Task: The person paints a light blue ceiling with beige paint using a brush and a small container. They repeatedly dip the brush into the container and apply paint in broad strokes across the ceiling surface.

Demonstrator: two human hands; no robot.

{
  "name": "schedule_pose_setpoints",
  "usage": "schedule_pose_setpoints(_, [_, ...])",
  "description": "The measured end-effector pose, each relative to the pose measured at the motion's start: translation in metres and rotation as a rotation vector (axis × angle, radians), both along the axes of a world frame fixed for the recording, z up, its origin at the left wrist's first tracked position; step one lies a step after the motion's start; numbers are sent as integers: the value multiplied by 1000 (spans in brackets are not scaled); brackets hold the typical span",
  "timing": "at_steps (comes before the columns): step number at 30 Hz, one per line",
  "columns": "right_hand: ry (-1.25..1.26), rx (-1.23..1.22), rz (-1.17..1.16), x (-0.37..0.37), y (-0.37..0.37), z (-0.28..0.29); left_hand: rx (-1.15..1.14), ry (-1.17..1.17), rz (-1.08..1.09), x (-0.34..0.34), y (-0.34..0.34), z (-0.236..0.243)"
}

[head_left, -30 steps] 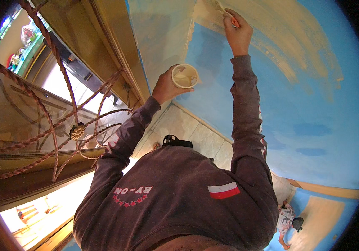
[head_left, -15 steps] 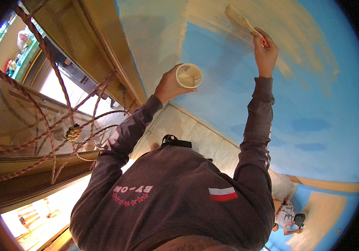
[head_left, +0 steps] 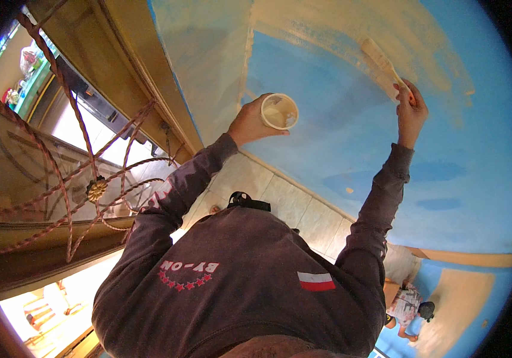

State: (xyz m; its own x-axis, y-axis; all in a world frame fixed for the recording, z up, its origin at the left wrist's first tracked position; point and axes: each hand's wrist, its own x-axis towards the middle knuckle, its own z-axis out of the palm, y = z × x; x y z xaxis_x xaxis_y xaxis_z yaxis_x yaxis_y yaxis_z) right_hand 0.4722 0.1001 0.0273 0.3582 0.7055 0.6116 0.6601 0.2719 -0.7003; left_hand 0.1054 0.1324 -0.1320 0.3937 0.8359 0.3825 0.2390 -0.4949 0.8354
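Observation:
My left hand (head_left: 248, 124) is wrapped round a pale plastic tub (head_left: 280, 111), tilted so that cream paint shows inside. In my right hand (head_left: 411, 113) is a paintbrush (head_left: 381, 59), gripped by its handle. Its bristle end lies against the blue wall (head_left: 327, 89), at the lower border of a broad patch of cream paint (head_left: 327, 21). Streaks of blue show through that patch. The tub is close to the wall, left of the brush; whether it touches the wall I cannot tell.
To my left stand a brown wooden frame (head_left: 139, 65) and a twisted metal grille (head_left: 96, 190). Pale floor tiles (head_left: 291, 203) run along the wall's foot. At the lower right another person (head_left: 408, 304) crouches by a second cream patch (head_left: 456, 298).
My right hand has moved right and down with the paintbrush, drawing it along the wall. The left hand and tub have shifted slightly to the right.

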Motion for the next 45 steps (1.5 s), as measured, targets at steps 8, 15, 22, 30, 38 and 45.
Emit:
schedule_pose_setpoints(8, [71, -30, -38, 45, -34, -2, -25, -15, -17, 11, -2, 7])
schedule_pose_setpoints(15, [16, -12, -98, 88, -64, -8, 3, -16, -28, 13, 1, 4])
schedule_pose_setpoints(22, [59, -3, -186, 118, -97, -17, 29, -27, -14, 10, 1, 1])
schedule_pose_setpoints(30, [22, 169, -234, 92, -139, -35, -22, 0, 49, -2, -3, 0])
schedule_pose_setpoints(38, [97, -20, 126, -89, -23, -104, -44, 37, 137, -29, -10, -30])
schedule_pose_setpoints(45, [-110, 80, 233, -189, 107, -121, -34, 21, 180, -58, -25, -34])
